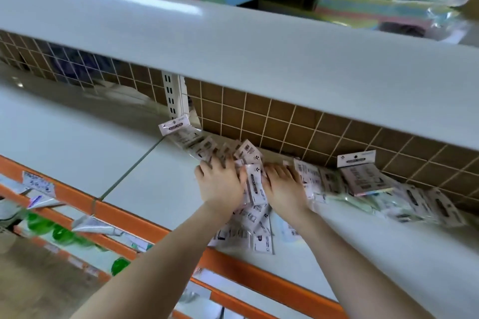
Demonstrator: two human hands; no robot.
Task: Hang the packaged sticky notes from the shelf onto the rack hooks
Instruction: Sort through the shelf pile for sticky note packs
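Two hands down on packets point(255, 204) heaped on shelf point(155, 184): left hand point(220, 184) and right hand point(283, 186) palms down, fingers spread flat, pressing the pile from either side; nothing plainly pinched. More packets strewn right along tiled back wall point(298, 124). Upper shelf point(233, 41) overhanging close above. Forearms reaching in over orange edge point(129, 217).

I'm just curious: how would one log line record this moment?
stage: gathering | left hand: on sticky-note packs | right hand: on packs | shelf | hung: none seen
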